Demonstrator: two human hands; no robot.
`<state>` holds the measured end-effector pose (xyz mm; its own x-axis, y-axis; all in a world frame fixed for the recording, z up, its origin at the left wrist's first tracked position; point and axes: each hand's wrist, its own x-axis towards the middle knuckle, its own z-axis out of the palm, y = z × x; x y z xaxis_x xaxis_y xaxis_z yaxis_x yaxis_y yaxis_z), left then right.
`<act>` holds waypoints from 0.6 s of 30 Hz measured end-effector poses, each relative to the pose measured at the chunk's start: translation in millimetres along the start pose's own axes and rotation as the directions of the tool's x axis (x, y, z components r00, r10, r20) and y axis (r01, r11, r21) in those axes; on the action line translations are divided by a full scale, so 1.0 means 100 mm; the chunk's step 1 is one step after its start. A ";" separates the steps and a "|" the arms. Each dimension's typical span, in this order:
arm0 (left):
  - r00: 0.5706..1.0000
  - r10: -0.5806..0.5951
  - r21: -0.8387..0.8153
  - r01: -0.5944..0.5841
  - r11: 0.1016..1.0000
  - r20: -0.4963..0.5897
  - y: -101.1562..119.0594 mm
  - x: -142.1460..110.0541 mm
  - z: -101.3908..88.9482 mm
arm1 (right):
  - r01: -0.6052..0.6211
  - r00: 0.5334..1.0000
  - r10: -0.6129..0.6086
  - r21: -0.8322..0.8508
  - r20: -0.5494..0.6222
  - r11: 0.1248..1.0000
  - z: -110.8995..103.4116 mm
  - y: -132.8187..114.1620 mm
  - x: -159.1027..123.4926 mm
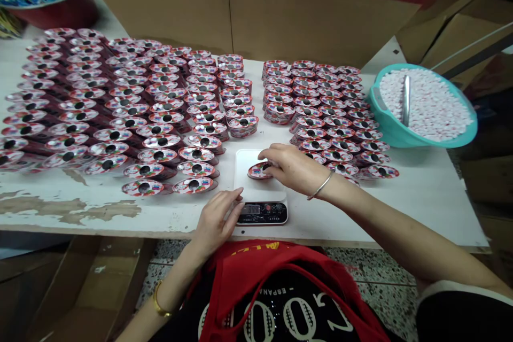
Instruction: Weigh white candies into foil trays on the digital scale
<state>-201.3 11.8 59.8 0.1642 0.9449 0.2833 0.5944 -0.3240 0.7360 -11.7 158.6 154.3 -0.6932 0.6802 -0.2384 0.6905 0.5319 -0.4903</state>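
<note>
A white kitchen scale (240, 187) with a dark display panel (262, 212) stands near the table's front edge. On its platform sits a small oval red-and-white printed container (256, 171) with a hole in its top. My right hand (294, 168) reaches over it from the right, fingers pinched together at the hole; what they hold, if anything, is hidden. My left hand (218, 214) lies at the scale's left edge, its fingers stretched out and thumb apart, with nothing in it. Similar containers stand in rows left (196, 169) and right (308, 133) of the scale.
A turquoise basin (380, 112) full of small white wrapped pieces, with a metal scoop (406, 101) in it, stands at the right. Back left is a red-sided metal bowl (60, 10) with blue items. Large cardboard boxes (168, 5) line the table's back.
</note>
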 end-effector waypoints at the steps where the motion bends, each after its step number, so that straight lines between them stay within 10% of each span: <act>1: 1.000 0.001 0.000 -0.001 1.000 0.001 0.00 0.00 0.00 | -0.002 1.000 0.002 0.004 0.005 1.000 0.01 -0.01 0.00; 9: 1.000 -0.023 0.000 0.023 1.000 -0.001 -0.03 0.02 0.00 | -0.001 0.977 0.076 0.348 -0.201 0.937 -0.03 0.03 -0.06; 13: 0.999 -0.031 -0.006 0.031 0.999 -0.018 -0.03 0.03 0.01 | -0.044 0.946 0.311 0.913 -0.092 0.406 -0.06 0.21 -0.15; 15: 0.999 -0.025 -0.010 0.024 1.000 -0.027 -0.03 0.04 0.01 | -0.039 0.919 0.394 0.994 -0.004 0.100 -0.03 0.30 -0.22; 18: 0.998 -0.007 0.002 0.007 1.000 -0.067 -0.03 0.05 0.01 | -0.040 0.884 0.458 0.991 0.095 -0.128 0.07 0.38 -0.36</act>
<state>-201.6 17.4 58.9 0.1071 0.9417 0.3189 0.5968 -0.3174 0.7369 38.4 150.7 138.3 -0.3158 0.7971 -0.5148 -0.2658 -0.5951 -0.7584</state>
